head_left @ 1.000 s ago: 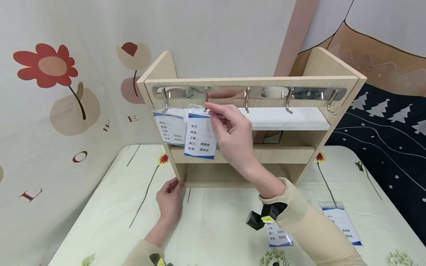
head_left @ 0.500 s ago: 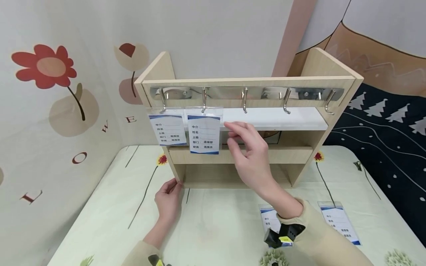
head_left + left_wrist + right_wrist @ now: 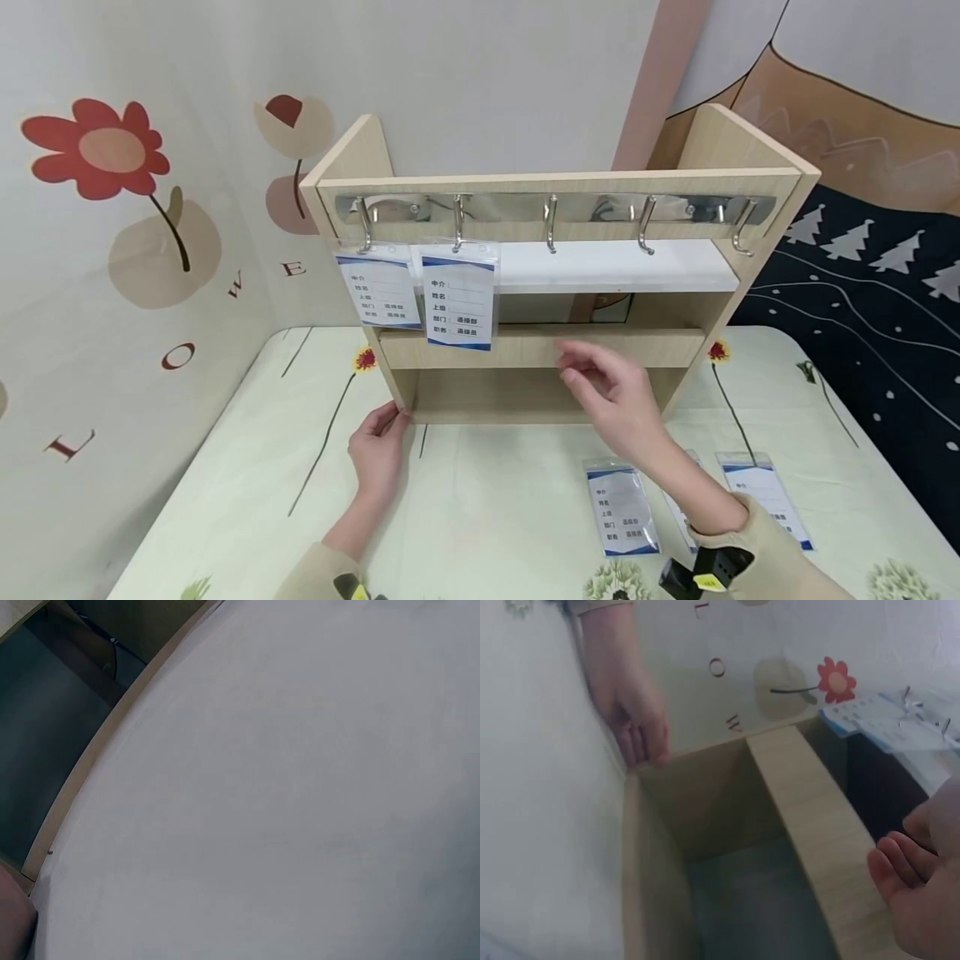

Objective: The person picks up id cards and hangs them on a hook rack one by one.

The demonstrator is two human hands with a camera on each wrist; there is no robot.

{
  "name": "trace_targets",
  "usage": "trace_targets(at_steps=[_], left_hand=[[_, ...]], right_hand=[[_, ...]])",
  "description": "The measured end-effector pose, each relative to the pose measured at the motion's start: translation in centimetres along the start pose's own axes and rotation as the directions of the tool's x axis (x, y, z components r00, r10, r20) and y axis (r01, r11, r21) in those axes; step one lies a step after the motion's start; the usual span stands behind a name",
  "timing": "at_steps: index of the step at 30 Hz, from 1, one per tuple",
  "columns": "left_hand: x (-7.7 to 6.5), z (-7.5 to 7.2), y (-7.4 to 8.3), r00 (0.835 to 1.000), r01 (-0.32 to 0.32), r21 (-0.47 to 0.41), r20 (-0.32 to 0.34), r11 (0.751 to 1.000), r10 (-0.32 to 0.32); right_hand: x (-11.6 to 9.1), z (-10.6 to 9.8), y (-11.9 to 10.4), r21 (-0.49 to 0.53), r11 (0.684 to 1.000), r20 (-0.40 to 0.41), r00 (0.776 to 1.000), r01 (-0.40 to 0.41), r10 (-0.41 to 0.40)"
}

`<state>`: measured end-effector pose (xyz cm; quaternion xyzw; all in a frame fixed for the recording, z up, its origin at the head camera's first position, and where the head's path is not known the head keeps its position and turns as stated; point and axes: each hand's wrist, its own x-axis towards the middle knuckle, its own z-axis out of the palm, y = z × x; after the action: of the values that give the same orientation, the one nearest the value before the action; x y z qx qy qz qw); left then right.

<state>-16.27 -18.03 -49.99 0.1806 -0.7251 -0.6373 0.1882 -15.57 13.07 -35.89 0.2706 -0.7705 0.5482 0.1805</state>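
Note:
Two ID badges in clear plastic sleeves, one at the far left (image 3: 378, 292) and a second badge (image 3: 460, 304) beside it, hang from the two leftmost hooks of a metal hook rail (image 3: 517, 208). The rail runs along the top front of a light wooden shelf (image 3: 540, 346). My left hand (image 3: 377, 450) grips the shelf's lower left corner; in the right wrist view its fingers are bent at that corner. Holding nothing, my right hand (image 3: 615, 396) hovers before the lower right part of the shelf with loosely curled fingers.
On the pale flowered tablecloth (image 3: 487, 517) lie a badge (image 3: 621, 512), another badge (image 3: 768, 500) farther right, and one partly hidden under my right forearm. Three more hooks, including the middle hook (image 3: 551, 225), carry nothing. A flower-printed curtain (image 3: 187, 333) hangs behind.
My right hand has let go of the second badge, which now hangs straight from its hook, and has moved down and right. My left hand has stayed at the shelf's corner.

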Motion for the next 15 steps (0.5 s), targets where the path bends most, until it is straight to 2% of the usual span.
trace_targets(at_steps=[2, 4, 7, 9, 11, 15], left_hand=[[0.0, 0.0, 0.0, 1.000, 0.001, 0.002, -0.005, 1.000, -0.001], [0.1, 0.0, 0.0, 1.000, 0.002, 0.000, -0.010, 1.000, -0.002], [0.1, 0.0, 0.0, 1.000, -0.001, -0.008, -0.016, 1.000, 0.000], [0.1, 0.0, 0.0, 1.000, -0.002, -0.013, -0.014, 1.000, 0.002], [0.1, 0.0, 0.0, 1.000, -0.002, -0.016, -0.015, 1.000, 0.002], [0.0, 0.0, 0.0, 1.000, -0.001, -0.016, -0.019, 1.000, 0.001]], right_hand=[[-0.9, -0.5, 0.6, -0.028, 0.999, 0.071, 0.997, -0.028, 0.030], [-1.6, -1.0, 1.1, -0.053, 0.998, 0.167, 0.985, -0.042, 0.050], [-2.6, -1.8, 1.9, -0.086, 0.995, 0.324, 0.943, -0.055, 0.080], [-3.2, -2.4, 2.5, -0.095, 0.992, 0.400, 0.909, -0.085, 0.116], [-3.7, -3.0, 3.0, -0.110, 0.987, 0.438, 0.886, -0.119, 0.156], [-4.6, -3.9, 3.9, -0.146, 0.973, 0.434, 0.873, -0.177, 0.224]])
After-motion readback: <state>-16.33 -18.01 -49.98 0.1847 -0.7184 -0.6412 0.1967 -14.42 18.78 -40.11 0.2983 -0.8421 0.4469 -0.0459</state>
